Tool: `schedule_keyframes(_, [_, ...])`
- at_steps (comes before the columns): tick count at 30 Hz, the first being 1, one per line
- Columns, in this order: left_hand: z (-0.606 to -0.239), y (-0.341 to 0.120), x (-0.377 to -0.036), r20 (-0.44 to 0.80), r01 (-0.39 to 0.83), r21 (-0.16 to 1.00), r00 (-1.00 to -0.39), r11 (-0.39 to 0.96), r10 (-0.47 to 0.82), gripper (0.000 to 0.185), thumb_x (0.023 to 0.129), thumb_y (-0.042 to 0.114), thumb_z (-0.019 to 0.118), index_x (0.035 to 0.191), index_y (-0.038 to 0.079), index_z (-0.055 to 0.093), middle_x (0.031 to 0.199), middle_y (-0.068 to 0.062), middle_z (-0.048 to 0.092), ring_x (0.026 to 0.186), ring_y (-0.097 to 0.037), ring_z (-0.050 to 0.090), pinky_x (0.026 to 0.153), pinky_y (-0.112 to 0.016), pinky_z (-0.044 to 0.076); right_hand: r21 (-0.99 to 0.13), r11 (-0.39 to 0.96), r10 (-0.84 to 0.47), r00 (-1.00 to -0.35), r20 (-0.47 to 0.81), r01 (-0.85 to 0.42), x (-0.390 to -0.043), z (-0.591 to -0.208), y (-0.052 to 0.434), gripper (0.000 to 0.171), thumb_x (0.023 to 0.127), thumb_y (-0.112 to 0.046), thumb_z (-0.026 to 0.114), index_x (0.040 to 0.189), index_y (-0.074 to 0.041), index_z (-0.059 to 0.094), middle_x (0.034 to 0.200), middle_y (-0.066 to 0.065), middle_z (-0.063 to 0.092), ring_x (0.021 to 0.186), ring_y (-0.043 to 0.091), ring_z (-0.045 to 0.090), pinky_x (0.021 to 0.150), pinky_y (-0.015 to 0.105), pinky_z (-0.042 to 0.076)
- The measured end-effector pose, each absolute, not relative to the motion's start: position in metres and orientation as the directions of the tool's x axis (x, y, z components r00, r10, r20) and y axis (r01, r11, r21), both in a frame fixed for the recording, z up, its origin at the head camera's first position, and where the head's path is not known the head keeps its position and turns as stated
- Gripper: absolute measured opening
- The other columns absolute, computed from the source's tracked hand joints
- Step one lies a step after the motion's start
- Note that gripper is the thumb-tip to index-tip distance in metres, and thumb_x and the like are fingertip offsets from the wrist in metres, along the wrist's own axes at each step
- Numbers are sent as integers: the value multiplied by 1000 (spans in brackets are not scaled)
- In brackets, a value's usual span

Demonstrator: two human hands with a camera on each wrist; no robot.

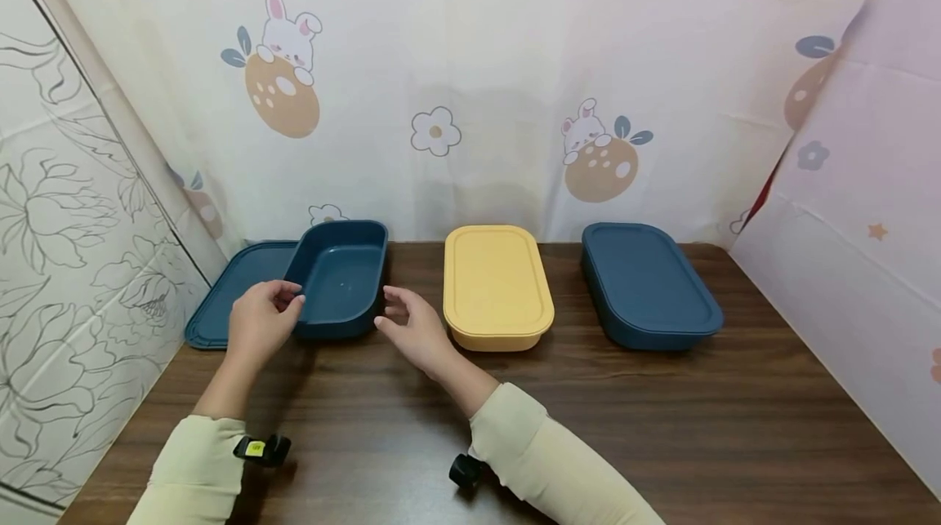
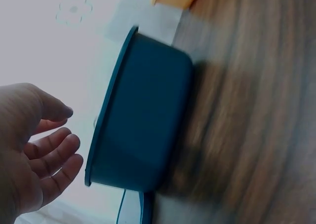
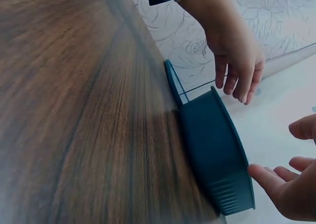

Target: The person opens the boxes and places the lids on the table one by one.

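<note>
A: Landmark: the uncovered blue box (image 1: 341, 284). Its seat?

B: Upright on the dark wood tabletop (image 1: 588, 443), cavity facing up.

A: Hands?

B: Left hand (image 1: 263, 321) at the box's near-left corner, fingers loosely bent, gripping nothing; left wrist view shows a gap between it and the rim. Right hand (image 1: 417, 333) just beside the box's right wall, fingers relaxed, thumb apart, also holding nothing. Right wrist view lines a fingertip up with the rim; cannot tell whether they touch.

A: What crowds the box?

B: On its left, a flat blue lid (image 1: 246, 288), partly covered by the left hand in the head view. The lid's right side is hidden by the box; cannot tell whether it runs underneath. On the box's right, across a gap, a yellow box (image 1: 500, 284), lid on; the right hand sits in that gap. Farther right of the landmark, well apart, a closed blue box (image 1: 654, 284).

A: Backdrop and foreground?

B: Behind the landmark, near its far end, a pale printed cloth (image 1: 478, 174) with rabbits and flowers. Left of it, beyond the lid, a white floral panel (image 1: 73, 182). In front of it, pale sleeves (image 1: 194, 460) and black wrist devices (image 1: 265, 450).
</note>
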State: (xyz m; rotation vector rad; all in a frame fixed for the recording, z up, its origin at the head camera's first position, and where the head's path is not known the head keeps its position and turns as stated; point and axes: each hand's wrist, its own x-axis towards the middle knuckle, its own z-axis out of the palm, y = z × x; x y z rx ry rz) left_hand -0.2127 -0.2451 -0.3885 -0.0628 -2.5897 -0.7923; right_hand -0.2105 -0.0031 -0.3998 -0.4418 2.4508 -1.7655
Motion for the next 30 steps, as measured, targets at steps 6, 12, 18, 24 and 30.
schedule_keyframes(6, [-394, -231, -202, 435, 231, 531, -900, 815, -29, 13, 90, 10, 68, 98, 0, 71, 87, -12, 66, 77, -25, 58, 66, -39, 47, -931, 279, -300, -942, 149, -235, -198, -395, 10, 45, 94, -17, 66, 136, -9, 54, 134, 10, 56, 116, 20, 58, 91, 32, 52])
schedule_keyframes(12, [-397, -213, -190, 433, 274, 558, -901, 783, 8, 10, 89, 10, 69, 96, 3, 72, 85, -8, 65, 75, -21, 57, 67, -38, 48, -917, 274, -328, -924, 195, -291, -182, -391, 32, 42, 94, -15, 66, 134, -6, 56, 132, 7, 56, 116, 25, 58, 90, 31, 52])
schedule_keyframes(18, [-401, -196, -183, 441, 309, 577, -897, 756, 30, 8, 87, 9, 72, 94, 5, 73, 83, -4, 64, 74, -17, 57, 66, -35, 49, -913, 233, -339, -908, 247, -335, -170, -387, 57, 40, 94, -11, 65, 133, -7, 56, 131, 10, 56, 115, 27, 58, 90, 29, 52])
schedule_keyframes(24, [-405, -176, -178, 453, 345, 607, -890, 716, 44, 9, 85, 8, 74, 93, 6, 74, 83, -2, 65, 73, -14, 57, 65, -31, 51, -893, 191, -308, -889, 340, -407, -166, -388, 78, 39, 90, -2, 68, 129, -1, 59, 126, 14, 58, 113, 34, 58, 92, 35, 52])
schedule_keyframes(30, [-409, -157, -177, 442, 381, 663, -894, 644, 74, 15, 83, 4, 75, 98, 3, 74, 89, -6, 67, 78, -15, 62, 68, -31, 56, -860, 231, -263, -880, 396, -456, -163, -387, 98, 35, 89, 0, 69, 124, 4, 61, 123, 19, 59, 112, 35, 58, 92, 42, 52])
